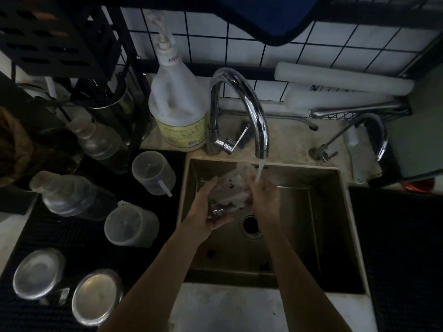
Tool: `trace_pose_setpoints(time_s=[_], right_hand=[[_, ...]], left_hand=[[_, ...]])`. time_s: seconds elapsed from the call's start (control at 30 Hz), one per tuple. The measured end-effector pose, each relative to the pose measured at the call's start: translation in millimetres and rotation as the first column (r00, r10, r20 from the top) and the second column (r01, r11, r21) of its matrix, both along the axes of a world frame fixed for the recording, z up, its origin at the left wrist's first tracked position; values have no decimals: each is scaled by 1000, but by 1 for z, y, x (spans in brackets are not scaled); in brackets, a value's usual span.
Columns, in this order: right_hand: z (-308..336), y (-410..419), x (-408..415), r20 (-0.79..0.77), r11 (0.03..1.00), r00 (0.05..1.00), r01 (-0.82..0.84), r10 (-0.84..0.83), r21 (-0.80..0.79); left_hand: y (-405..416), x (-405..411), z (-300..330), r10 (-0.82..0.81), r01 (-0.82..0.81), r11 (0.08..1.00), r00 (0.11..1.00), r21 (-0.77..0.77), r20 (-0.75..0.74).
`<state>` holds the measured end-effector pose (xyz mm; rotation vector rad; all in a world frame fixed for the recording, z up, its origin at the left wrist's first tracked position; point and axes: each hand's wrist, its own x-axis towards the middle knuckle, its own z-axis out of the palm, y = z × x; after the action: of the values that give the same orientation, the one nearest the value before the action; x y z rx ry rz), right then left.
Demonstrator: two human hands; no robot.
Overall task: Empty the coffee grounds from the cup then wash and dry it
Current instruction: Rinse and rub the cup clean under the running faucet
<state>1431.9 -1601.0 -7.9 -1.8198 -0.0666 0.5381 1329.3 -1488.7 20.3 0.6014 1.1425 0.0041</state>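
Note:
A clear plastic cup [231,188] with dark coffee grounds stuck inside is tilted over the steel sink [318,178]. My left hand [208,212] cups it from below at its lower end. My right hand [262,194] grips its right side near the rim. Water [259,172] runs from the chrome tap [242,104] and lands on my right hand beside the cup's mouth. The drain hole [250,224] lies just below my hands.
A big pump bottle of soap [177,109] stands left of the tap. Upturned plastic jugs [153,172], bottles [64,195] and steel cups [38,274] sit on the black mat [79,238] to the left. A second small tap [370,137] stands at the right. Another black mat [402,248] lies right of the sink.

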Motion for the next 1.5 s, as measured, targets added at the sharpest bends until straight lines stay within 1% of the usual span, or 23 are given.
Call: trace_pose_setpoints(time_s=[0.1,0.23,0.33,0.4,0.5,0.57,0.63,0.67,0.7,0.73,0.83,0.9,0.93,0.97,1.0,1.03,1.07,1.13,1.17,1.23,1.37,1.43,1.5], right_hand=[[-3,1,-5,15,989,992,124,-125,86],[10,16,-4,-2,970,981,193,-195,146],[13,22,-4,-103,958,965,254,-242,131],[16,21,-12,-263,951,942,259,-209,170],[17,11,-23,-236,965,971,87,-28,246],[15,3,-25,-324,948,946,84,21,306],[10,-9,-23,-370,954,928,63,53,293],[8,-15,-22,-336,969,939,18,69,248],[8,-21,-22,-296,980,952,-17,77,200],[9,-26,-22,-260,987,962,-38,78,155],[14,-33,-20,-174,993,981,-70,85,90],[17,-33,-12,-59,990,988,-140,141,22],[17,-35,-7,2,983,984,-180,180,-44],[16,-37,-1,56,969,972,-221,228,-107],[15,-40,4,99,949,954,-265,284,-168],[16,-42,9,140,921,929,-303,343,-243],[16,-44,13,184,882,895,-332,407,-333],[16,-45,22,252,776,807,-348,534,-526],[19,-44,25,257,737,782,-344,568,-582],[24,-42,29,272,719,773,-314,573,-620],[27,-47,31,319,824,834,-250,450,-508],[25,-51,30,256,828,861,-278,440,-486],[22,-54,31,174,777,843,-362,509,-515]], left_hand=[[-4,-4,-2,38,-30,981,998,-192,40],[-11,-7,-7,104,-81,927,994,-366,43],[-15,-7,-11,124,-70,891,988,-449,91],[-17,-6,-15,111,-56,905,988,-422,109],[-19,1,-18,67,-48,956,996,-291,57],[-18,6,-20,20,-17,986,1000,-164,17],[-15,9,-20,-126,132,986,990,99,-60],[-12,10,-23,-236,271,918,960,291,-149],[-10,11,-24,-315,394,787,918,475,-240],[-5,13,-21,-336,437,660,899,611,-281],[4,23,2,-411,288,371,903,883,-122],[6,31,15,-632,270,95,760,958,-152],[6,33,22,-728,307,-6,651,952,-215],[5,34,28,-797,386,-53,540,921,-272],[4,36,32,-837,469,-61,457,881,-301],[1,40,34,-867,522,-24,413,852,-277],[-2,43,38,-888,568,103,422,817,-181],[-13,52,48,-817,565,469,569,679,90],[-18,57,52,-752,525,570,643,632,144],[-22,66,55,-713,494,597,688,632,136],[-16,68,54,-689,463,584,717,667,105],[-14,66,46,-670,432,514,742,741,32],[-16,64,40,-672,425,425,739,799,-35]])
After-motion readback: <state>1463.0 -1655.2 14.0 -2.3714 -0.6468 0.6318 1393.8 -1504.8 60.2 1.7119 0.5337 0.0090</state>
